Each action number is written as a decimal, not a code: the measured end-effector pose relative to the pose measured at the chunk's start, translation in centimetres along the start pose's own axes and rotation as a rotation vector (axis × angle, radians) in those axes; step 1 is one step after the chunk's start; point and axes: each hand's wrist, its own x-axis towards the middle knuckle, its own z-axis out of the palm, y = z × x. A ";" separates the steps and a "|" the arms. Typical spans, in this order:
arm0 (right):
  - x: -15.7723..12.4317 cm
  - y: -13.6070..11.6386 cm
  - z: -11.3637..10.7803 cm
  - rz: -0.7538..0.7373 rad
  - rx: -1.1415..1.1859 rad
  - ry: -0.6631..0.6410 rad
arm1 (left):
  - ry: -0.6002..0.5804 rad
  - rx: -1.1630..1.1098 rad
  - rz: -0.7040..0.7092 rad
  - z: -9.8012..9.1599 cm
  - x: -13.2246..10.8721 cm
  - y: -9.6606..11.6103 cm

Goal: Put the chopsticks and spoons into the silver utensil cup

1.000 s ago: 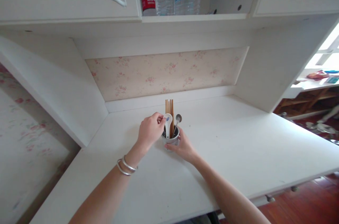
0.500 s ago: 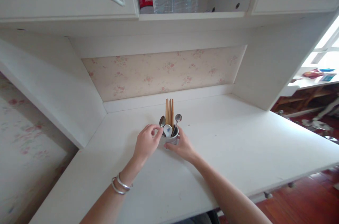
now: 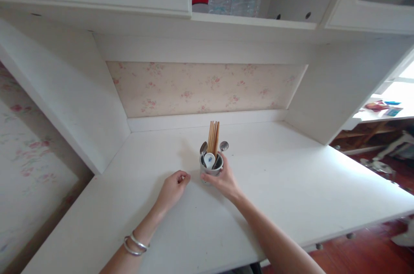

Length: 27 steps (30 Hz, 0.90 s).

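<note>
My right hand [image 3: 224,180] grips the cup [image 3: 211,169] of chopsticks [image 3: 214,136]; my left hand [image 3: 173,187] rests loosely curled and empty, just left of it.

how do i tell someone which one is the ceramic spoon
On the white desk, the right hand holds a small cup of utensils. Among wooden chopsticks and two metal spoons, it is the short white spoon with a blue mark.
</note>
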 end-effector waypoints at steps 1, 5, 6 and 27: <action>0.0 0.0 0.1 -0.002 -0.016 0.016 | -0.010 0.006 0.003 0.1 0.0 -0.1; 0.8 0.1 0.0 -0.020 -0.115 0.022 | -0.030 0.031 0.014 0.5 -0.2 -0.3; 1.1 0.2 -0.4 -0.028 -0.144 0.028 | -0.031 0.039 0.013 0.5 -0.2 -0.3; 11.8 5.1 -16.2 0.031 -0.231 0.348 | -0.061 0.234 0.014 0.7 -0.1 -0.4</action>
